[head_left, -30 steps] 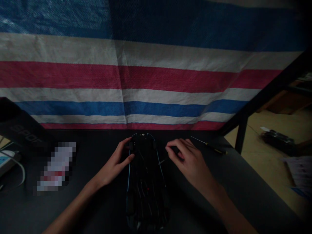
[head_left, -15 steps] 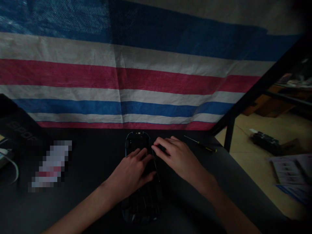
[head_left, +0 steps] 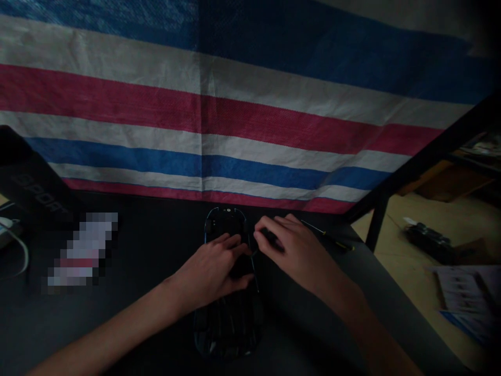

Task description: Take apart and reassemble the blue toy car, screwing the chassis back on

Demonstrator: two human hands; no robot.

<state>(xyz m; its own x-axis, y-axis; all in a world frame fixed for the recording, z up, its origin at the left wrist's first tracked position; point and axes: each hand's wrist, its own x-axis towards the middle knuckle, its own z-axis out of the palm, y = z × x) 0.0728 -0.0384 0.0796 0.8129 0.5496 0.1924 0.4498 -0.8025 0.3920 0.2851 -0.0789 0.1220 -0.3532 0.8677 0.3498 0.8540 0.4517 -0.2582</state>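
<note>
A dark, long object with rounded ends and bluish edges (head_left: 229, 326), like the underside of a toy car, lies on the black table. My left hand (head_left: 217, 266) rests across its middle, palm down, fingers bent and thumb apart. A thin pale line runs along the object's right edge, beside my left fingertips. My right hand (head_left: 287, 245) is just right of the object's upper part, its thumb and fingers pinched together; what they hold, if anything, is too dark to make out. Beyond my right hand lies a black and yellow screwdriver (head_left: 340, 243).
The black table (head_left: 156, 224) ends at a striped sheet (head_left: 254, 120). A blurred-out pale item (head_left: 84, 248), a dark box (head_left: 37, 183) and a white cable (head_left: 25, 250) are at left. Beyond the right edge, papers (head_left: 464, 290) lie on the floor.
The camera view has tilted and shifted slightly. My right hand has drawn a little to the right, away from the dark object's edge. My left hand stays across it.
</note>
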